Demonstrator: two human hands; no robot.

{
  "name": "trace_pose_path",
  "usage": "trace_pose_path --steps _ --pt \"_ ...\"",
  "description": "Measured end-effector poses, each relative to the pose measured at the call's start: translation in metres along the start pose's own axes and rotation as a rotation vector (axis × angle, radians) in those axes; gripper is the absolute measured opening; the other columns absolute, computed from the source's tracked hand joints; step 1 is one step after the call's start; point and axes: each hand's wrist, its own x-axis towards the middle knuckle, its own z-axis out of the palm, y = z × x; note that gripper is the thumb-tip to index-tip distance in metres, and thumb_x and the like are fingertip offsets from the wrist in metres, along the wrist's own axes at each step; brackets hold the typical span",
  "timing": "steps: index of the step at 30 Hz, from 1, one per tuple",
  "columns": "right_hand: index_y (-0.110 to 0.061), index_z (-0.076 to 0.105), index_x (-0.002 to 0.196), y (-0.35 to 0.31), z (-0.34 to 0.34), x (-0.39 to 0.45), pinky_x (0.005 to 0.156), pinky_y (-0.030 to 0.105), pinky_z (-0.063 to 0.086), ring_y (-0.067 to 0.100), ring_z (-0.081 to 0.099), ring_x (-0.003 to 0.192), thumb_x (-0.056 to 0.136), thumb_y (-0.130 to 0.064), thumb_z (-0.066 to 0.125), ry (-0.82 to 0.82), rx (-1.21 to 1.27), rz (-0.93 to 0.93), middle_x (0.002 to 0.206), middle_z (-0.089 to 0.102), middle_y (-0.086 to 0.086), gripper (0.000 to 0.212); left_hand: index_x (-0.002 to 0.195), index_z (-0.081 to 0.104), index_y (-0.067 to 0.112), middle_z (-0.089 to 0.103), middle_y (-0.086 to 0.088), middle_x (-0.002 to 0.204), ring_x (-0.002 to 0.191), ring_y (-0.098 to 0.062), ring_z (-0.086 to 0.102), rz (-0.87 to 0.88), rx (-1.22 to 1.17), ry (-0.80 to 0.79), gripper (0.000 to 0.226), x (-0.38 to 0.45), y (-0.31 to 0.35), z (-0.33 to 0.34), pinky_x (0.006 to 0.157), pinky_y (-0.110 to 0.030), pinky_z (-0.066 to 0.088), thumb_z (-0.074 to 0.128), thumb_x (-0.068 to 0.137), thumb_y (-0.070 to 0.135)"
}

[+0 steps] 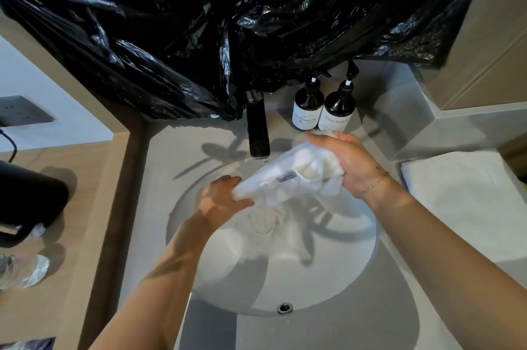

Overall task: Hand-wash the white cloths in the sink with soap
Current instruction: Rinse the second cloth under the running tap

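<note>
Black plastic sheeting point(222, 27) hangs crumpled across the whole top of the view, its lower edge reaching down to the tap. Below it the grey table point(399, 278) carries a round white sink point(285, 278) with an overflow hole in its near wall. A folded white towel point(462, 195) lies on the table to the right of the sink. Over the basin, a white cloth point(288, 178) with a small dark label is stretched between both hands, held clear of the bottom; more white cloth point(265, 221) lies in the sink beneath it. The right hand point(350, 161) holds the cloth's upper end bunched in curled fingers, and the left hand point(219, 198) grips the lower end, fingers wrapped round it. A black tap point(258, 127) stands behind the basin, and two dark pump bottles point(322, 107) with white labels stand just beside it to the right.
</note>
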Motion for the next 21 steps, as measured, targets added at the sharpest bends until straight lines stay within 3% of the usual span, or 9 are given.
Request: trace_pose_path --steps 2,6,9,11,13,15,17,19,21 --pt "-0.010 0.066 0.081 0.000 0.003 -0.002 0.067 0.027 0.049 0.019 0.063 0.071 0.080 -0.013 0.071 -0.037 0.039 -0.005 0.077 0.063 0.006 0.005 0.104 0.064 0.030 0.060 0.009 0.091 0.089 -0.019 0.062 -0.018 -0.018 0.044 0.038 -0.003 -0.003 0.002 0.080 -0.034 0.051 0.067 0.078 0.058" --pt "-0.012 0.064 0.070 0.007 0.010 -0.003 0.055 0.023 0.043 0.015 0.057 0.060 0.079 -0.016 0.058 -0.086 0.104 0.025 0.065 0.059 0.003 0.011 0.106 0.065 0.026 0.050 0.007 0.098 0.096 -0.020 0.058 -0.046 -0.081 0.005 0.033 -0.011 0.006 0.009 0.086 -0.032 0.048 0.066 0.084 0.050" --pt "-0.006 0.062 0.077 0.017 0.008 -0.006 0.056 0.024 0.042 0.019 0.056 0.059 0.073 -0.015 0.065 -0.019 0.034 0.071 0.065 0.058 0.007 0.011 0.115 0.066 0.027 0.044 0.001 0.119 0.117 -0.024 0.045 0.036 0.003 -0.051 0.053 -0.016 0.007 0.041 0.098 -0.030 0.036 0.063 0.075 0.061" --pt "-0.005 0.066 0.073 0.029 0.002 -0.014 0.055 0.025 0.041 0.022 0.056 0.057 0.078 -0.009 0.068 0.018 -0.114 0.126 0.063 0.063 0.009 0.007 0.133 0.053 0.036 0.030 0.004 0.141 0.134 -0.022 0.025 0.079 0.070 -0.208 0.059 -0.019 0.006 0.063 0.109 -0.032 0.021 0.065 0.079 0.058" --pt "-0.011 0.069 0.064 0.042 -0.009 -0.023 0.049 0.022 0.035 0.020 0.050 0.050 0.084 -0.003 0.065 0.057 -0.234 0.157 0.058 0.064 0.007 0.021 0.144 0.036 0.040 0.017 0.008 0.152 0.143 -0.018 0.011 0.096 0.071 -0.307 0.069 -0.017 0.002 0.078 0.113 -0.034 0.012 0.066 0.083 0.050" --pt "-0.007 0.070 0.067 0.052 -0.021 -0.032 0.056 0.028 0.036 0.020 0.053 0.055 0.079 -0.010 0.068 0.074 -0.263 0.147 0.062 0.065 0.014 0.012 0.153 0.015 0.036 0.006 0.008 0.160 0.147 -0.017 0.002 0.103 0.086 -0.283 0.089 -0.012 0.001 0.089 0.117 -0.038 0.006 0.068 0.082 0.048" --pt "0.008 0.065 0.080 0.056 -0.030 -0.037 0.066 0.036 0.038 0.024 0.055 0.068 0.065 -0.023 0.074 0.094 -0.223 0.107 0.072 0.063 0.025 0.035 0.154 -0.002 0.032 -0.005 0.008 0.162 0.149 -0.014 -0.006 0.151 0.107 -0.286 0.109 -0.003 0.008 0.097 0.118 -0.041 -0.002 0.073 0.077 0.052" --pt "0.013 0.062 0.085 0.052 -0.033 -0.039 0.066 0.035 0.040 0.027 0.057 0.071 0.062 -0.020 0.074 0.089 -0.166 0.071 0.075 0.062 0.022 0.042 0.155 -0.004 0.028 -0.004 0.007 0.163 0.150 -0.013 -0.008 0.221 0.109 -0.329 0.119 0.008 0.020 0.108 0.119 -0.044 -0.005 0.076 0.072 0.056" --pt "0.009 0.065 0.081 0.048 -0.034 -0.037 0.057 0.026 0.044 0.024 0.061 0.063 0.070 -0.010 0.067 0.052 -0.115 0.040 0.070 0.066 0.017 0.022 0.153 0.016 0.023 0.018 0.004 0.161 0.150 -0.013 0.005 0.230 0.028 -0.308 0.110 0.020 0.029 0.120 0.120 -0.041 0.003 0.078 0.069 0.056"
